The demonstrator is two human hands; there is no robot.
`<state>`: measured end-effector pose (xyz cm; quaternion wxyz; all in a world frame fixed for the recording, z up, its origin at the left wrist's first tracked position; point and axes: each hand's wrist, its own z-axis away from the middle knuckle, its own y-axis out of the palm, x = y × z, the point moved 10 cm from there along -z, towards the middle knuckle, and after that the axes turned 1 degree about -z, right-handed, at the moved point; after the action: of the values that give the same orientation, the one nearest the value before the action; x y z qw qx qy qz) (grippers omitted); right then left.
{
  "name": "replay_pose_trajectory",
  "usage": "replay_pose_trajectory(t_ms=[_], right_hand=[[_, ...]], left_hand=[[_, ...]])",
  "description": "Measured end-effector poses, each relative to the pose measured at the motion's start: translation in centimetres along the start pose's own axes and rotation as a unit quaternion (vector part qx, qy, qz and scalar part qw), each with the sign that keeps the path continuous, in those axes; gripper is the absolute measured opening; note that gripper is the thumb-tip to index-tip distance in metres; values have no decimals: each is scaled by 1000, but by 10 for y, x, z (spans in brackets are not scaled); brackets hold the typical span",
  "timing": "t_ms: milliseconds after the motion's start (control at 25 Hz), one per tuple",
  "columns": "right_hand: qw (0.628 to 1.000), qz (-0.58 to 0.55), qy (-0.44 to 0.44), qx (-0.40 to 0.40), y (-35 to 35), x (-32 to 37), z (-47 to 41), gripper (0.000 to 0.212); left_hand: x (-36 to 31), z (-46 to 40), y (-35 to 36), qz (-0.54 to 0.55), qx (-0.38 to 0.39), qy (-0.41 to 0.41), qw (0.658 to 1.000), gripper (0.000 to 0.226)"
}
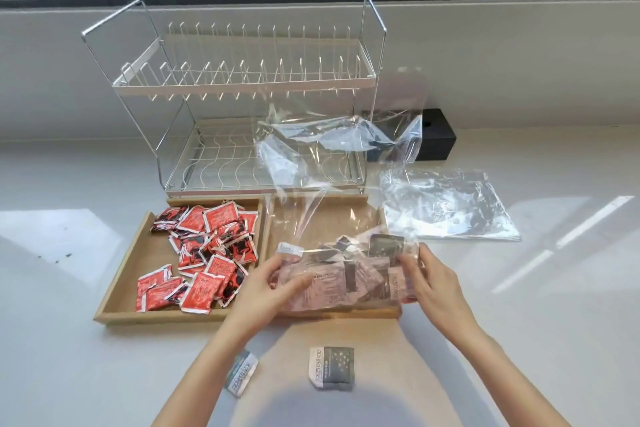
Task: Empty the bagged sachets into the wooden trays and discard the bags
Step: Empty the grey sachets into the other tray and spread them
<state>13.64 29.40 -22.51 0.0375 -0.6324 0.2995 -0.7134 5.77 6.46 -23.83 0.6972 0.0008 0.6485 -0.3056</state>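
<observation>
Two wooden trays sit side by side on the white counter. The left tray (119, 291) holds a heap of red sachets (204, 253). Over the right tray (349, 215) I hold a clear plastic bag (311, 184) with dark and pinkish sachets (349, 277) bunched at its lower end. My left hand (270, 288) grips the bag's left side, my right hand (429, 281) its right side. The bag's open top billows up toward the rack. Two loose dark sachets lie on the counter near me, one (331, 370) in the middle, one (241, 373) partly under my left forearm.
An empty clear bag (446, 208) lies flat on the counter right of the trays. A white wire dish rack (242, 97) stands behind the trays. A black box (434, 135) sits at the wall, right of the rack. A window runs along the back.
</observation>
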Motion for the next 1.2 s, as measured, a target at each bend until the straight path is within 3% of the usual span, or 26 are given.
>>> replay_pose_trajectory(t_ms=[120,320,480,640,800,960,1080,1200], right_hand=[[998,0,58,21,2,-10,16,29],[962,-150,223,44,13,-43,38,32],[914,-294,267,85,22,-32,44,24],[858,-406,310,63,27,-23,46,24],[854,-437,274,59,15,-5,36,23],[817,-501,283,34,8,-1,31,38],[778,-542,316,29,14,-7,33,8],[817,-497,293,18,4,-9,30,11]], left_hand=[[12,17,14,159,50,-74,983,27],[39,45,29,217,78,-169,958,60],[39,49,24,256,47,-207,943,29],[39,51,24,298,34,-242,923,32],[18,47,16,328,29,-208,921,21],[-1,39,10,358,45,-191,913,11],[9,42,14,408,19,-249,878,8],[12,45,17,446,-1,-271,853,4]])
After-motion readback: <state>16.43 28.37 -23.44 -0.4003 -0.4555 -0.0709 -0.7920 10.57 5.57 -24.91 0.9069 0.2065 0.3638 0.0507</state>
